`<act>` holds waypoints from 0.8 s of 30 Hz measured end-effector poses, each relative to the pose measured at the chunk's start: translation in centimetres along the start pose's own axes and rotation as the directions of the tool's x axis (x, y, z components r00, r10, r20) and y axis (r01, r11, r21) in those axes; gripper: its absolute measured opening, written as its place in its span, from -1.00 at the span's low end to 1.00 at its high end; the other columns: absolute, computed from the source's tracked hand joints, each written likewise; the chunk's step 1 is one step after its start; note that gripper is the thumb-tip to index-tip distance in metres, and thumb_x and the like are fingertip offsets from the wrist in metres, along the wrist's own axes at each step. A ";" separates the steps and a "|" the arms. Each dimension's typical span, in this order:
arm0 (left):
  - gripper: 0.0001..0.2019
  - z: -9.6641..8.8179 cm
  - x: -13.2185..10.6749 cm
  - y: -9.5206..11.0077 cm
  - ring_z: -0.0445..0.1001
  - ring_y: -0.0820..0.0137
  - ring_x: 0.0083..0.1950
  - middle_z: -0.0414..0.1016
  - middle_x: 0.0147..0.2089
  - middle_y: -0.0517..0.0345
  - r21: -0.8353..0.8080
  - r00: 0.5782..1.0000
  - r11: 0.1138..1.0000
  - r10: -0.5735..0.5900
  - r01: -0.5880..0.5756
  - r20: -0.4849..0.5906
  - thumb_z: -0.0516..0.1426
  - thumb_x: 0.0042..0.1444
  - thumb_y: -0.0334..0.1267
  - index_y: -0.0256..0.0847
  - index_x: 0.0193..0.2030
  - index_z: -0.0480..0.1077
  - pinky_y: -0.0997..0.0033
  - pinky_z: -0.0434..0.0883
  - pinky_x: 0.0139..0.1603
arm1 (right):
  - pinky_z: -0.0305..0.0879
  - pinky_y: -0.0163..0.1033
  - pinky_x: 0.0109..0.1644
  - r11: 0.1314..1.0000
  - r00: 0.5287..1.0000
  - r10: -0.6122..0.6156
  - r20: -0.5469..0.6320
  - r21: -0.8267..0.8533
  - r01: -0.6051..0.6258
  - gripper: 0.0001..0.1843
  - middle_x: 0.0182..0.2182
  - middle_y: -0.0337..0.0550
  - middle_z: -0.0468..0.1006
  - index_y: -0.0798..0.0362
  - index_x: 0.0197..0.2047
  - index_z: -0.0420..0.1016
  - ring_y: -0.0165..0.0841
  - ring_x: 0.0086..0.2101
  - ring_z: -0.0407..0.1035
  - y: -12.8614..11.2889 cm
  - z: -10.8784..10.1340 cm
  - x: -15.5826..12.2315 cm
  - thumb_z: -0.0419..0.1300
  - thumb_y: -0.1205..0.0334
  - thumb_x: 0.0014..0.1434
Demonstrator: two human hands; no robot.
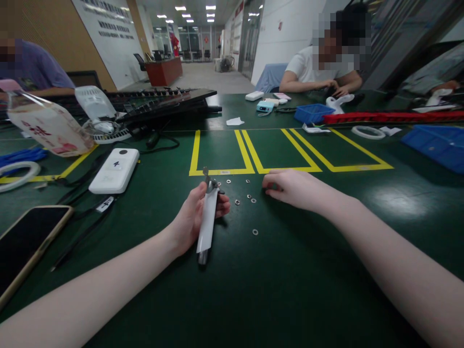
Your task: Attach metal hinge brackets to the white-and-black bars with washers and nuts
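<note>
My left hand point(197, 212) is closed around a long tool point(209, 217) with a white flat handle, a dark lower end and a small metal head at the top; its exact kind is unclear. Several small metal rings, which look like nuts and washers, lie scattered between my hands, among them a nut point(237, 202) and a washer point(253, 200). Another washer point(255, 232) lies closer to me. My right hand point(290, 187) hovers low over the table just right of them, fingers loosely curled, thumb and fingertips apart, nothing visible between them.
Yellow tape outlines point(222, 172) mark the green table point(290, 290) beyond my hands. To the left are a white power bank point(115, 170), cables, a phone point(31, 241) and a bottle point(47, 123). Blue bins point(435, 147) stand right. A person point(326, 63) sits across.
</note>
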State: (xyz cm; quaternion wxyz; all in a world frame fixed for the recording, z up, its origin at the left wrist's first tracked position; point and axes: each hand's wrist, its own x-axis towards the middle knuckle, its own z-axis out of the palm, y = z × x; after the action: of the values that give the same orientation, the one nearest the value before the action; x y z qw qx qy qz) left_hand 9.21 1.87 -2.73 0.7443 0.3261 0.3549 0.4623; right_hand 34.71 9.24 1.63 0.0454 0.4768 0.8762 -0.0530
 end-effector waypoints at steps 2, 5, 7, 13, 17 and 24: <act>-0.48 0.0 0.0 0.0 0.52 0.29 -0.12 0.58 -0.21 0.01 -0.010 1.000 1.000 -0.010 0.010 0.012 0.16 0.08 0.18 -0.28 -0.10 0.49 0.30 0.34 0.13 | 0.19 -0.29 -0.33 0.998 0.996 -0.066 -0.063 -0.004 0.066 -0.85 -0.17 -0.17 0.47 0.04 -0.11 0.52 -0.33 -0.29 0.38 -1.0 0.2 0.0 0.16 0.31 0.25; -0.48 -0.1 0.2 0.3 0.53 0.28 -0.13 0.59 -0.18 -0.01 -0.046 0.999 0.998 -0.032 0.034 0.036 0.17 0.09 0.14 -0.30 -0.04 0.47 0.28 0.35 0.13 | 0.24 -0.27 -0.25 0.983 0.981 -0.178 -0.074 0.032 0.181 -0.83 -0.16 -0.16 0.47 0.04 -0.10 0.55 -0.34 -0.26 0.39 -2.2 0.5 0.1 0.16 0.33 0.27; -0.47 0.0 0.3 0.5 0.53 0.28 -0.15 0.59 -0.18 -0.03 -0.089 0.998 0.994 -0.053 0.056 0.040 0.17 0.09 0.14 -0.33 -0.05 0.46 0.26 0.37 0.11 | 0.24 -0.27 -0.23 0.972 0.971 -0.225 -0.083 0.041 0.229 -0.83 -0.17 -0.15 0.48 0.05 -0.13 0.57 -0.35 -0.27 0.39 -2.5 0.6 0.2 0.17 0.36 0.26; -0.37 0.1 0.2 0.5 0.51 0.31 -0.22 0.55 -0.25 -0.04 -0.157 0.974 0.976 -0.119 0.150 0.191 0.10 0.09 0.23 -0.40 -0.06 0.46 0.26 0.39 0.04 | 0.20 -0.27 -0.28 0.969 0.956 -0.227 -0.187 0.058 0.242 -0.84 -0.21 -0.13 0.49 0.09 -0.14 0.57 -0.35 -0.31 0.38 -2.8 1.0 0.0 0.18 0.35 0.25; -0.25 -0.1 0.2 0.2 0.49 0.34 -0.28 0.53 -0.29 -0.01 -0.042 0.901 0.967 -0.216 0.249 0.377 0.05 0.06 0.34 -0.38 0.04 0.40 0.28 0.41 -0.04 | 0.23 -0.32 -0.32 0.890 0.873 -0.140 -0.468 0.327 0.318 -0.70 -0.13 -0.10 0.48 0.11 0.09 0.46 -0.42 -0.35 0.35 -4.3 0.3 -0.5 0.12 0.26 0.32; -0.21 -0.3 0.7 0.5 0.41 0.42 -0.42 0.49 -0.35 0.06 0.193 0.762 0.897 -0.440 0.398 0.474 -0.03 0.05 0.43 -0.31 0.04 0.35 0.49 0.38 -0.46 | 0.25 -0.37 -0.36 0.603 0.885 -0.186 -0.426 0.662 0.445 -0.72 -0.27 -0.15 0.52 0.12 -0.07 0.54 -0.44 -0.37 0.36 -7.0 -1.5 -1.6 0.06 0.17 0.37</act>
State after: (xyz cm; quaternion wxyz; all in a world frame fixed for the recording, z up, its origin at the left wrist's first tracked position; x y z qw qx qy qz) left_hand 8.95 2.73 -2.66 0.8813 0.3779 0.2291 0.1673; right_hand 29.65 4.32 3.66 -0.3030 0.2901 0.8431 -0.3365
